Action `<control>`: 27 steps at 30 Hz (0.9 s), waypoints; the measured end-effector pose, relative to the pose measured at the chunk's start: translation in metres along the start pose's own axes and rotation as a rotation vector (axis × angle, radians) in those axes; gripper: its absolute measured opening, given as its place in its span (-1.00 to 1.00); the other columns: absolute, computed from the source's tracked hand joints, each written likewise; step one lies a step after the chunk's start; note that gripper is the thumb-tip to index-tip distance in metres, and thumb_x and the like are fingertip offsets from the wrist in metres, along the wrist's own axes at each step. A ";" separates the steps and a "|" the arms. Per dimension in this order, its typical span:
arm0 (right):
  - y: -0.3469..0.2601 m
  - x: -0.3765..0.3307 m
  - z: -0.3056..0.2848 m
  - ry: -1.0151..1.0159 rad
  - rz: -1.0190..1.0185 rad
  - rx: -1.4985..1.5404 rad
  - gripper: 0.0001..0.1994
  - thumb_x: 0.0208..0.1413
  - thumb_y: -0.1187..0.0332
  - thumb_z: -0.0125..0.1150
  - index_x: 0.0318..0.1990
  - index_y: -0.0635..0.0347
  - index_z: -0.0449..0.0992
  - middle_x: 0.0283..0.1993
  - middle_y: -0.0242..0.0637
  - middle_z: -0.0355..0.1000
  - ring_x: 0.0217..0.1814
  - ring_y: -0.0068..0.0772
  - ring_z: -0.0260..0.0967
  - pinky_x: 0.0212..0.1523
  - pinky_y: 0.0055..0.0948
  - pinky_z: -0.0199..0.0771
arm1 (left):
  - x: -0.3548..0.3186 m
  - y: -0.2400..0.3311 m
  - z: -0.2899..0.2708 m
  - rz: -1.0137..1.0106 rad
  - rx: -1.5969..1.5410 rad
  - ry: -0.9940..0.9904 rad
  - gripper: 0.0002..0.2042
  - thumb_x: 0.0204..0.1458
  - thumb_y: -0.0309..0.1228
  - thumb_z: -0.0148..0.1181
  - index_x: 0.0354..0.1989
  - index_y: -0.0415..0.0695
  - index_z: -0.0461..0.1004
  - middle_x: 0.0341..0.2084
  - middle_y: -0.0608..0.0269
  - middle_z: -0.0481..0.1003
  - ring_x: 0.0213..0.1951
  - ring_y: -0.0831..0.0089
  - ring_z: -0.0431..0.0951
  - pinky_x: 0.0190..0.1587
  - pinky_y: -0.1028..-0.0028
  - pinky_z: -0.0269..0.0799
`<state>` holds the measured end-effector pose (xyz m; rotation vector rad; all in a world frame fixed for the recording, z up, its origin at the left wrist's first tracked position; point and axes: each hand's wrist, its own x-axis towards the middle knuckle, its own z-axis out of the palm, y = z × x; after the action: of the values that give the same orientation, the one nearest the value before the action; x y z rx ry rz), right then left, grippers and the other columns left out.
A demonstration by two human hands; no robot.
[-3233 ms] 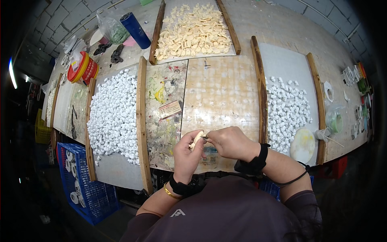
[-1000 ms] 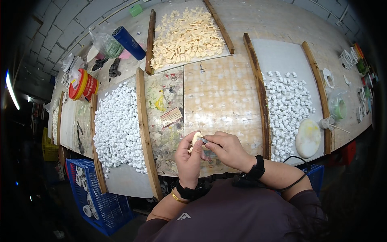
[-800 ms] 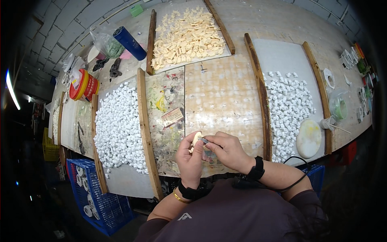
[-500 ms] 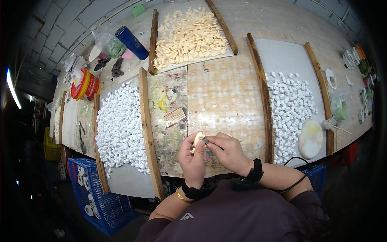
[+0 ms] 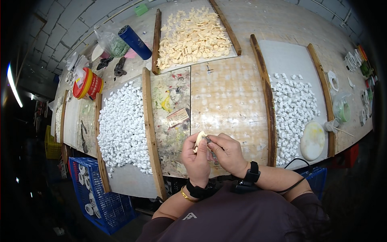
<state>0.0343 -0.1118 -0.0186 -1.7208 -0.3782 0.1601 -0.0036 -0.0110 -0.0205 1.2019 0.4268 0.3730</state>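
Observation:
Close to the table's near edge, my left hand (image 5: 195,158) pinches a small cream-coloured moulded piece (image 5: 200,137), held upright between thumb and fingers. My right hand (image 5: 228,152) meets it from the right, its thumb and forefinger closed on a small grey piece (image 5: 207,140) that touches or nearly touches the cream one. What the grey piece is stays too small to tell. At the far side many similar cream pieces (image 5: 193,38) lie spread on a white board between wooden strips.
Small white pieces (image 5: 123,129) cover a board on the left; more white pieces (image 5: 294,109) lie on the right, beside a pale oval slab (image 5: 312,141). Wooden strips (image 5: 264,97) edge the boards. A red-and-yellow bucket (image 5: 89,85), blue cylinder (image 5: 135,42) and blue crate (image 5: 100,197) stand leftward.
The view has shifted slightly. Both hands stay together on the cream piece, which has turned a little, and the right fingers have closed in over the grey piece.

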 end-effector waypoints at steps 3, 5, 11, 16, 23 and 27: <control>0.000 0.000 0.002 0.009 0.007 0.027 -0.78 0.07 0.46 0.17 -0.12 0.31 0.53 -0.43 -0.16 0.40 -0.46 -0.29 0.38 -0.42 -0.45 0.37 | 0.000 0.004 0.004 -0.008 -0.022 0.005 -0.85 0.16 -0.51 0.03 -0.13 -0.27 0.35 -0.60 0.40 0.35 -0.66 0.74 0.22 -0.63 0.70 0.14; -0.001 0.002 0.001 0.018 -0.030 0.013 -0.78 0.07 0.45 0.17 -0.12 0.28 0.53 -0.43 -0.15 0.39 -0.49 -0.24 0.39 -0.44 -0.41 0.38 | 0.001 0.004 0.004 -0.007 -0.031 0.004 -0.84 0.17 -0.51 0.03 -0.12 -0.27 0.35 -0.61 0.41 0.34 -0.67 0.74 0.21 -0.64 0.69 0.13; 0.005 0.020 -0.021 -0.202 -0.186 -0.151 -0.78 0.06 0.39 0.14 -0.13 0.25 0.53 -0.44 -0.14 0.38 -0.44 -0.12 0.37 -0.40 -0.30 0.38 | 0.001 0.010 -0.003 -0.089 -0.067 -0.031 -0.80 0.17 -0.50 0.04 -0.07 -0.29 0.36 -0.46 0.36 0.43 -0.63 0.77 0.26 -0.60 0.70 0.23; 0.006 0.028 -0.031 -0.315 -0.169 -0.187 -0.77 0.07 0.38 0.13 -0.12 0.20 0.54 -0.43 -0.13 0.39 -0.41 -0.11 0.40 -0.40 -0.28 0.38 | 0.001 0.009 -0.004 -0.076 -0.061 -0.047 -0.79 0.16 -0.50 0.06 -0.06 -0.28 0.37 -0.42 0.35 0.45 -0.62 0.78 0.27 -0.60 0.71 0.23; 0.000 0.028 -0.030 -0.358 -0.060 -0.169 -0.76 0.08 0.38 0.13 -0.11 0.20 0.54 -0.42 -0.12 0.40 -0.38 -0.11 0.42 -0.35 -0.27 0.41 | 0.001 0.009 -0.005 -0.075 -0.020 -0.022 -0.82 0.16 -0.51 0.06 -0.09 -0.27 0.37 -0.43 0.36 0.44 -0.61 0.78 0.29 -0.60 0.72 0.22; 0.007 0.021 -0.024 -0.301 -0.069 -0.142 -0.76 0.07 0.40 0.13 -0.11 0.23 0.54 -0.40 -0.11 0.40 -0.35 -0.12 0.41 -0.35 -0.30 0.41 | -0.001 0.005 -0.004 -0.056 0.035 0.010 -0.84 0.16 -0.51 0.06 -0.12 -0.26 0.36 -0.47 0.37 0.43 -0.63 0.77 0.26 -0.62 0.72 0.18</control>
<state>0.0631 -0.1283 -0.0185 -1.8242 -0.6830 0.3509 -0.0063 -0.0066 -0.0164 1.2197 0.4761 0.3250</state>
